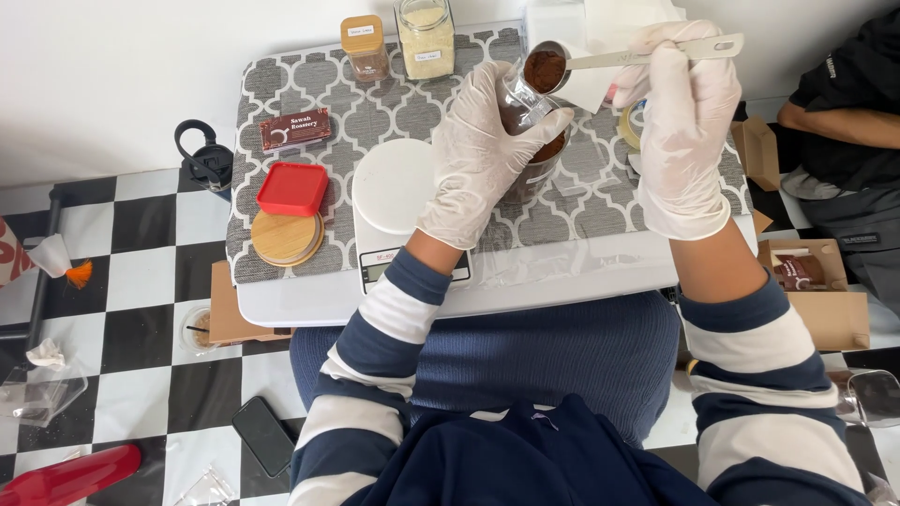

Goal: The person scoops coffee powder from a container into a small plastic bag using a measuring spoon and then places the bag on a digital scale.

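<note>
A person in a navy and white striped sweater sits at a low white table (562, 281) laid with a grey and white patterned mat (375, 103), both hands in white disposable gloves. On the mat near the person stands a white digital kitchen scale (394, 187) with a round platform. The gloved left hand (483, 155) is wrapped around a glass jar (536, 164) of dark brown ground powder, gripping it just to the right of the scale, tilted toward the spoon. The gloved right hand (680, 112) pinches the handle of a metal measuring scoop (600, 61), its bowl heaped with the same brown powder and held just above the jar's mouth. To the left of the scale lie a round wooden lid (286, 242) and, overlapping its upper edge, a red square lid (292, 187); a small brown packet (295, 129) lies beyond them. Two labelled storage jars (398, 42) stand at the far edge of the mat. A dark phone (264, 436) lies on the chequered floor (141, 281). Another person's arm (834, 122) shows at the right edge.
</note>
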